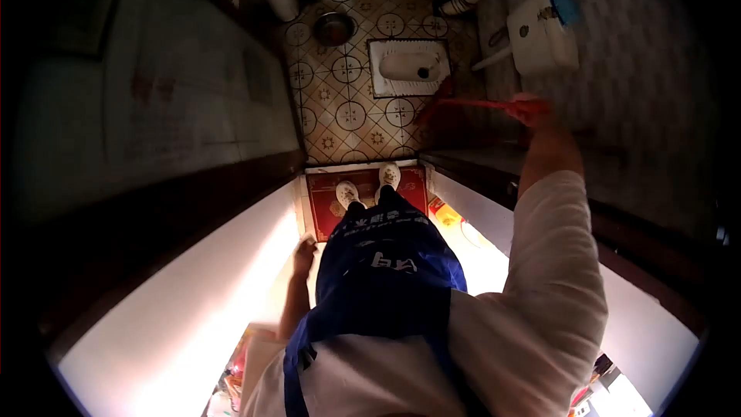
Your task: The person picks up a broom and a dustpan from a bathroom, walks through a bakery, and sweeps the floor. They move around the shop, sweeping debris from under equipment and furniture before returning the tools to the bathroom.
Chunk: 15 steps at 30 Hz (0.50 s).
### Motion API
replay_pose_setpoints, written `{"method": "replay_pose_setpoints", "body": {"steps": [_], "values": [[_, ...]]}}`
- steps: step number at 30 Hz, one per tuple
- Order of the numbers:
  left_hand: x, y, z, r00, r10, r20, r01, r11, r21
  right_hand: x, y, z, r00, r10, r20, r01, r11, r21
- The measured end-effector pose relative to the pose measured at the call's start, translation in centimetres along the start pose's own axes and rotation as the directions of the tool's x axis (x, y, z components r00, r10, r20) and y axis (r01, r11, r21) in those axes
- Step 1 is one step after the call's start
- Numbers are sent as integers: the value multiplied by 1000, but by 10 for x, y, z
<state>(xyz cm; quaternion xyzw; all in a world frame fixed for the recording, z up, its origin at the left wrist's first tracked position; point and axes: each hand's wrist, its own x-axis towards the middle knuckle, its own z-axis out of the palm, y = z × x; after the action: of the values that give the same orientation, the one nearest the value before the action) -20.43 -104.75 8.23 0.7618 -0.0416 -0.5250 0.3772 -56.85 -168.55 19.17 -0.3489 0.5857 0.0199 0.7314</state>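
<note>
Dim room: cream patterned tile floor (340,100), white ceramic squat pan (407,66) at 12 o'clock, white plastic cistern (540,31) at 1, grey tiled walls (154,93).

Shoes (369,184) stand on a mat (320,212) before a floor (347,116) with a squat toilet (409,67) set in it, a bowl (334,28) beyond to the left, a cistern (543,35) on the right wall (641,62), and the right hand (532,112) just below the cistern, holding a stick (471,103).

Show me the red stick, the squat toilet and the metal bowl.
red stick (478,103), head view, mid-shaft, left of the gripping hand.
squat toilet (407,66), head view, on the white pan.
metal bowl (333,28), head view, the bowl's middle.
</note>
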Motion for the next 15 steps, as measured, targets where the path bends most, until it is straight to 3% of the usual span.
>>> {"method": "replay_pose_setpoints", "body": {"steps": [1,2,4,5,6,11,15], "values": [[-8,-18,0,996,8,93,-51,882,469,-10,-6,-11,998,-30,-60,21,989,-144],[-26,-32,3,989,41,139,-113,823,557,-18,-14,-24,993,-35,-116,7,973,-229],[-50,-53,-3,985,-126,115,38,823,567,-36,-41,-51,968,-46,-247,-60,914,-402],[-76,3,13,953,-301,18,257,842,475,-41,-49,-60,955,-59,-290,-87,881,-466],[-83,0,12,945,-327,-7,287,819,497,-45,-56,-68,941,-76,-330,-116,843,-525],[-66,-8,12,957,-286,-39,257,783,567,-57,-48,-90,852,-192,-487,-293,595,-748],[-13,4,27,998,-55,19,37,855,517,-44,-28,-71,779,-332,-532,-384,418,-823]]}}
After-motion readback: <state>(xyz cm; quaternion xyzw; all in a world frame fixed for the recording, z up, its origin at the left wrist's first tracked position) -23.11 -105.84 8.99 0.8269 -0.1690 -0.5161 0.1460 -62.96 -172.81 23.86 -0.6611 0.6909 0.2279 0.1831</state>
